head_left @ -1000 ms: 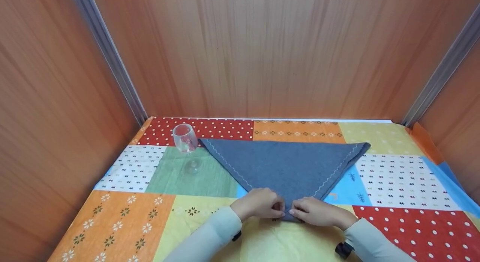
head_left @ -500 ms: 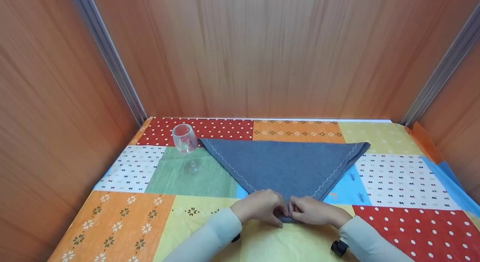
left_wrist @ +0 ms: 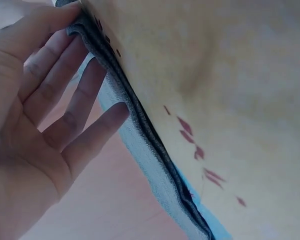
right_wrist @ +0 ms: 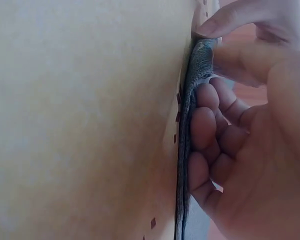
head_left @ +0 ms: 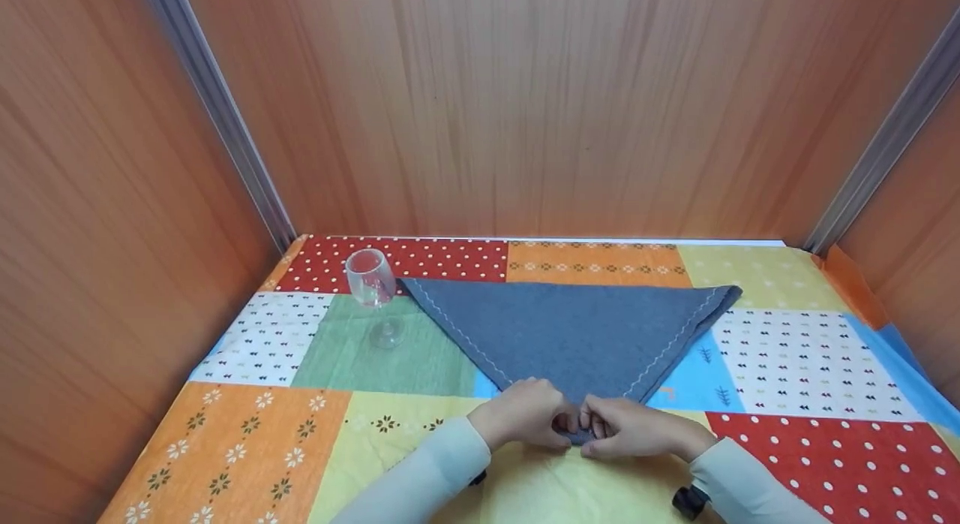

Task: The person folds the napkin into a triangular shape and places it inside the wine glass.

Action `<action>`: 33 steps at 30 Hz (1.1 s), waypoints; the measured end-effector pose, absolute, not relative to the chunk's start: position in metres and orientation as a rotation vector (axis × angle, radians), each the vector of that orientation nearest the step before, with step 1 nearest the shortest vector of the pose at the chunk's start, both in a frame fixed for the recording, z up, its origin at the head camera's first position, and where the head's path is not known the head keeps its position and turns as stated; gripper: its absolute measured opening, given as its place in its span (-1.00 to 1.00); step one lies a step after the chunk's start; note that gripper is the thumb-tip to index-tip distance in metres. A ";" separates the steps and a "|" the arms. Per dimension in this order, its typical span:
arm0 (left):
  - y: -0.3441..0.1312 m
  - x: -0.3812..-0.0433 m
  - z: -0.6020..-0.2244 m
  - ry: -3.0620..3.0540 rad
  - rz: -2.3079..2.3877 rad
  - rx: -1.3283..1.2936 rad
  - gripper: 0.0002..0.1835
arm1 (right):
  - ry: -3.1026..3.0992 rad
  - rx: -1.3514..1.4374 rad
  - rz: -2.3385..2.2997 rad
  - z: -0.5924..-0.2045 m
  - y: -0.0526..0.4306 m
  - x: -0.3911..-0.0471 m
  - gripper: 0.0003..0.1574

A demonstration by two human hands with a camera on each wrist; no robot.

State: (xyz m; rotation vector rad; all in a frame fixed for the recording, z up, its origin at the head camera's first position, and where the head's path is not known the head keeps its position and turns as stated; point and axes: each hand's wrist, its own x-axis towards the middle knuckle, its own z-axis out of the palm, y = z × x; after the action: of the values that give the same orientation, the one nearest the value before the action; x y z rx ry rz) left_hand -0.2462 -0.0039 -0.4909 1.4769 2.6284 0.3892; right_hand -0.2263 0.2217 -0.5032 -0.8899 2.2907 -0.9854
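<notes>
A grey-blue cloth napkin (head_left: 570,329) lies folded into a triangle, its long side at the back and pale zigzag stitching along the slanting sides. Both hands meet at its near corner. My left hand (head_left: 529,411) pinches the layers there; in the left wrist view the thumb and forefinger are at the napkin's edge (left_wrist: 135,105), the other fingers spread behind it. My right hand (head_left: 637,428) holds the same corner from the other side, its fingers curled against the stacked edge in the right wrist view. That corner is partly hidden by the hands in the head view.
An upright stemmed glass (head_left: 370,280) stands to the left, close to the napkin's far left corner. A patchwork-print tablecloth (head_left: 247,449) covers the table. Wood-grain panels (head_left: 562,111) enclose the back and both sides.
The right thumb and forefinger, pressed together half a second ago, have moved apart at the near corner. Both hands shifted only slightly; the glass and the rest of the napkin stay put.
</notes>
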 end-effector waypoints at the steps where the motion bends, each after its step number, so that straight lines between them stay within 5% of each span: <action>1: -0.004 -0.247 -0.491 2.627 0.397 1.477 -0.89 | 2.290 -0.893 -0.984 -0.503 0.223 -0.226 -0.67; 13: -0.008 -0.252 -0.495 2.634 0.449 1.252 -0.93 | 2.361 -0.974 -0.977 -0.504 0.226 -0.224 -0.86; 33: -0.003 -0.257 -0.491 2.642 0.457 1.005 -0.86 | 2.190 -0.775 -0.925 -0.494 0.222 -0.246 -0.78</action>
State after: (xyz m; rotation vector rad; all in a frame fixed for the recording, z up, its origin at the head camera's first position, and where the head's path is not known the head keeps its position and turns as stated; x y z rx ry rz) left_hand -0.2571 -0.0030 -0.4909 1.0046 2.6422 0.4566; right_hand -0.2459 0.2223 -0.4943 -0.7748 2.1902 -0.9246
